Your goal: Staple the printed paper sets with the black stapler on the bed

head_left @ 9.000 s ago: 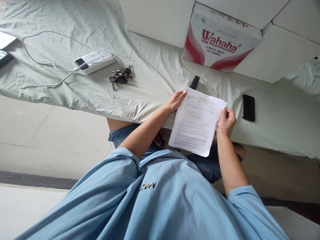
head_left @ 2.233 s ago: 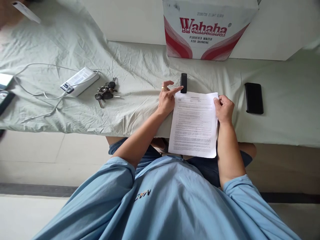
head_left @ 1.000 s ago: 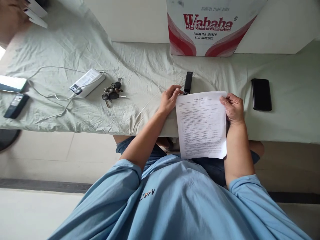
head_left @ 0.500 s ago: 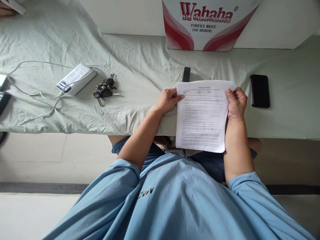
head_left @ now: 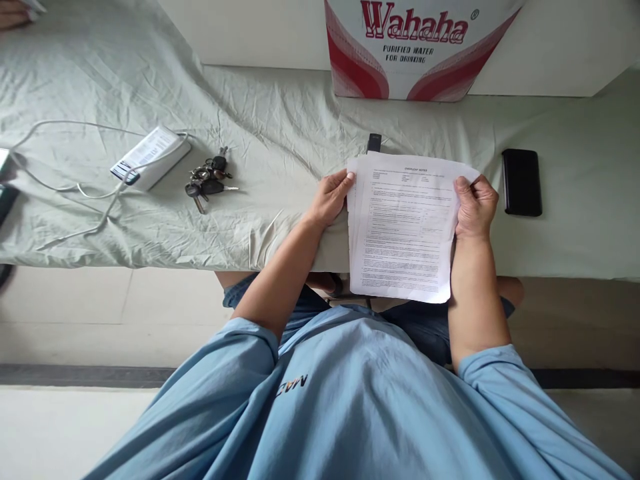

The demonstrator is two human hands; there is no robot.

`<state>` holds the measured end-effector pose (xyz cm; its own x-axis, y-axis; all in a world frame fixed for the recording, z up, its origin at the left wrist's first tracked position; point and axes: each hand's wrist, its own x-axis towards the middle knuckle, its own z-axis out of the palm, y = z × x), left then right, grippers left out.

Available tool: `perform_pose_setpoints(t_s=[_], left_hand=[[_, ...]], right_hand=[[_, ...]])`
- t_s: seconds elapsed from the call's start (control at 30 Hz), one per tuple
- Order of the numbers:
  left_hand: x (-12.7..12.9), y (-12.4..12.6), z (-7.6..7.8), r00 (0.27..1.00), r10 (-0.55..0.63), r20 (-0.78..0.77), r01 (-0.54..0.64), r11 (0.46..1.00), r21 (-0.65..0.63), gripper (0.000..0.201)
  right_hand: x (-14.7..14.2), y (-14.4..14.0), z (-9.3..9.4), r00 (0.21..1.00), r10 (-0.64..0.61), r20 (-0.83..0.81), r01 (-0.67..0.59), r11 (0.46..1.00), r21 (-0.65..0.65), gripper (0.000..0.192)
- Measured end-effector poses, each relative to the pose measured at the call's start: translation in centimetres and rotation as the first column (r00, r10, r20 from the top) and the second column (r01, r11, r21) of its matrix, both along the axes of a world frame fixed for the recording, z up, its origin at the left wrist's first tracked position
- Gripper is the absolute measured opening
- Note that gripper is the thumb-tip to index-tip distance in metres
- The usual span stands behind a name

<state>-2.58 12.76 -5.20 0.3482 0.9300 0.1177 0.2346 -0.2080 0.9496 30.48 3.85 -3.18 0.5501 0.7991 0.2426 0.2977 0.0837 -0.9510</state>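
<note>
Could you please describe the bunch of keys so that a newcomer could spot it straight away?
Start at the red-and-white Wahaha box on the green sheet and look left. The bunch of keys lies beside the white power bank, the only dark metal cluster there.

A person's left hand [head_left: 331, 198] and right hand [head_left: 475, 207] grip the side edges of a printed paper stack [head_left: 406, 227] over the near edge of a cloth-covered desk [head_left: 280, 153], keys [head_left: 206, 181] to the left.

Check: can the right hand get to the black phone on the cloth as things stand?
Probably yes. The black phone lies bare on the cloth just beside the right hand, nothing between them; but that hand is gripping the printed sheets.
</note>
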Motion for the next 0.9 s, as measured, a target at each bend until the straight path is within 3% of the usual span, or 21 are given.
perform_pose_setpoints(t_s=[0.17,0.47,0.73,0.9], left_hand=[[0.0,-0.3,0.4,0.996,-0.068,0.066,0.075,0.990,-0.120,0.086],[0.3,-0.5,1.6,0.948,-0.159,0.275,0.194,0.975,-0.105,0.079],[0.5,-0.6,1.8,0.935,-0.159,0.317,0.200,0.974,-0.102,0.077],[0.4,-0.3,1.4,0.938,-0.144,0.314,0.176,0.982,-0.075,0.076]], right_hand=[[0.4,0.3,-1.0,1.000,0.022,-0.011,-0.021,0.997,0.080,0.068],[1.3,0.5,-2.6,0.996,0.085,-0.027,-0.081,0.990,0.119,0.067],[1.7,0.5,-3.2,0.996,0.092,-0.003,-0.091,0.991,0.102,0.062],[1.2,0.6,-3.1,1.000,0.023,0.015,-0.025,0.991,0.130,0.060]])
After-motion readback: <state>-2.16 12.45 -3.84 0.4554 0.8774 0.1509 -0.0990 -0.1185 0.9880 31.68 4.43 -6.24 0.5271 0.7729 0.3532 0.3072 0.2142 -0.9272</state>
